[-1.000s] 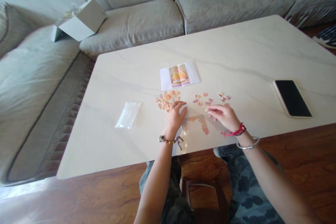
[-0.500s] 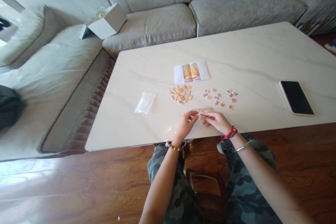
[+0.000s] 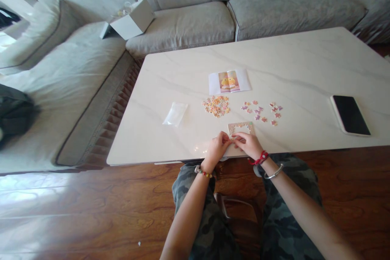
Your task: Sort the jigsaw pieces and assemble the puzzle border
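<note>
A partly joined jigsaw border [image 3: 248,125] lies near the table's front edge, its middle pale and bare. My left hand [image 3: 218,146] is closed at its near left corner, thumb and fingertips together. Beside it my right hand [image 3: 247,143] is closed too, the fingertips meeting those of the left and covering part of the border's near side. What the fingertips pinch is too small and hidden to make out. Beyond the hands sits a heap of loose jigsaw pieces [image 3: 216,106]. Two looser groups of pinkish pieces [image 3: 276,109] are spread to the right.
A folded picture sheet [image 3: 243,80] lies behind the heap. The clear plastic bag [image 3: 176,114] is to the left, a phone [image 3: 351,115] to the far right. All rest on the white marbled table [image 3: 292,63]. A grey sofa [image 3: 189,24] with a white box [image 3: 134,19] stands behind.
Both hands have come nearer to me and their fingertips have closed together at the border's near left corner. More of the jigsaw border shows now. The view has shifted slightly.
</note>
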### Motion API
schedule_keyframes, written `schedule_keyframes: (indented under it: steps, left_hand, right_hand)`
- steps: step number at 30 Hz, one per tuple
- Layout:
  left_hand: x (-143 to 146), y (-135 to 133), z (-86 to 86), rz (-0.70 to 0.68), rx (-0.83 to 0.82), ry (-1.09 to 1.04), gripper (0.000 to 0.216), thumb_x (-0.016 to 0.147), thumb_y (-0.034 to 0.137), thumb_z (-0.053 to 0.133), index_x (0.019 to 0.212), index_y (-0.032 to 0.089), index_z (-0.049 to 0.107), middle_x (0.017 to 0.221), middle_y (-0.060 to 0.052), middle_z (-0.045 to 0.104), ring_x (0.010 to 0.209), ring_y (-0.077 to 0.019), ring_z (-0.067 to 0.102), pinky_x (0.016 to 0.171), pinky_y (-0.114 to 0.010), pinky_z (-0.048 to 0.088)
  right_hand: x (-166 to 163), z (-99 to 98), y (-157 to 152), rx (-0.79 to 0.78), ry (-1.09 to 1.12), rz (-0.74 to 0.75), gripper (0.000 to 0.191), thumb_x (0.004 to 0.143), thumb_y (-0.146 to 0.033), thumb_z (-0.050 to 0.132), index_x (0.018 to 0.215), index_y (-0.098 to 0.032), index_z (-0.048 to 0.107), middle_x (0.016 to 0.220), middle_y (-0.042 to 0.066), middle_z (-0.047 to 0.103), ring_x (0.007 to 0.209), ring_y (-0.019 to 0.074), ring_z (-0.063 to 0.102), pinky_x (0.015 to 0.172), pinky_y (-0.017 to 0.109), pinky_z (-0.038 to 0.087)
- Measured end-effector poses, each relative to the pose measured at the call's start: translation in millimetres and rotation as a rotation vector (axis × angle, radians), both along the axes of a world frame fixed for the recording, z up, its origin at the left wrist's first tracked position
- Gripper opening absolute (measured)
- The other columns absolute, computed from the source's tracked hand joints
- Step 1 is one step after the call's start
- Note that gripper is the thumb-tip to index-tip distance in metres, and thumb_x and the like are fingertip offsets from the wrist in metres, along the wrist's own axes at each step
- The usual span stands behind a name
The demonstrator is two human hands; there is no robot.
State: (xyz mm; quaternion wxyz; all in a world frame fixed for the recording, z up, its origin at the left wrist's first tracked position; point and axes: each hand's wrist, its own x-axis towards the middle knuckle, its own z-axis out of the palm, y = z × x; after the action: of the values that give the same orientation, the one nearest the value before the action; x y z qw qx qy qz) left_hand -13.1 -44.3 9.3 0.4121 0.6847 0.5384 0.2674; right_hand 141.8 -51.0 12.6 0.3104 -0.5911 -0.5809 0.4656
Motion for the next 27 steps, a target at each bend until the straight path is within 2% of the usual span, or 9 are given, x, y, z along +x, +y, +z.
schedule_keyframes:
  steps: [2,4,8,11,17,20,27]
  left_hand:
    - [0.1,2.8,0.4,-0.03,0.032,0.014,0.017,0.077,0.018,0.054,0.092,0.02,0.047,0.074,0.001,0.062,0.07,-0.013,0.06,0.066,-0.025,0.046]
    - [1.9,5.7,-0.2,-0.033,0.057,0.03,0.023,0.078,0.016,0.053,0.099,0.021,0.044,0.075,0.001,0.063,0.072,-0.0137,0.06,0.068,-0.025,0.046]
    - [7.5,10.2,-2.7,0.003,0.11,0.091,0.028,0.08,0.016,0.05,0.107,0.021,0.042,0.08,0.0,0.064,0.075,-0.0145,0.06,0.07,-0.026,0.046]
    - [9.0,10.6,-4.0,0.007,0.163,0.183,0.032,0.081,0.015,0.048,0.112,0.021,0.042,0.087,-0.002,0.062,0.079,-0.0151,0.059,0.072,-0.027,0.046]
    - [4.2,1.7,-5.8,0.032,0.239,0.417,0.019,0.081,0.023,0.05,0.1,0.022,0.053,0.093,-0.004,0.056,0.087,-0.0163,0.054,0.075,-0.027,0.045]
    - [3.5,-2.4,-7.2,0.027,0.257,0.478,0.014,0.082,0.026,0.05,0.094,0.023,0.056,0.092,-0.003,0.054,0.088,-0.0162,0.051,0.075,-0.026,0.045]
    - [6.3,-2.3,-8.1,0.03,0.402,0.447,0.018,0.083,0.023,0.049,0.099,0.023,0.058,0.106,-0.004,0.055,0.097,-0.0183,0.047,0.084,-0.031,0.043]
  right_hand:
    - [3.0,1.1,3.9,0.079,-0.069,0.01,0.012,0.071,-0.029,0.056,0.076,-0.02,0.063,0.067,0.002,0.066,0.057,0.0144,0.062,0.055,0.027,0.051]
    - [5.4,-1.0,7.3,0.094,-0.094,-0.018,0.011,0.07,-0.03,0.057,0.068,-0.02,0.061,0.063,0.002,0.065,0.057,0.0146,0.062,0.055,0.026,0.05]
    - [7.3,-12.3,11.8,-0.065,0.004,-0.102,0.014,0.067,-0.034,0.059,0.066,-0.02,0.056,0.054,0.0,0.062,0.051,0.0154,0.06,0.038,0.022,0.042]
    - [7.3,-18.0,14.4,-0.082,0.033,-0.147,0.015,0.066,-0.033,0.059,0.072,-0.019,0.057,0.059,0.001,0.064,0.052,0.0157,0.062,0.036,0.021,0.041]
    - [5.1,-11.8,17.8,0.044,-0.145,-0.144,0.01,0.069,-0.027,0.056,0.071,-0.019,0.063,0.059,0.0,0.066,0.054,0.0141,0.062,0.056,0.025,0.049]
    - [2.4,-7.2,17.3,0.075,-0.246,-0.137,0.01,0.07,-0.024,0.056,0.07,-0.019,0.064,0.056,0.0,0.065,0.054,0.0142,0.062,0.057,0.025,0.049]
    - [-1.1,-7.6,17.5,0.155,-0.326,-0.103,0.008,0.069,-0.017,0.056,0.067,-0.019,0.064,0.063,0.001,0.067,0.056,0.0138,0.061,0.06,0.026,0.048]
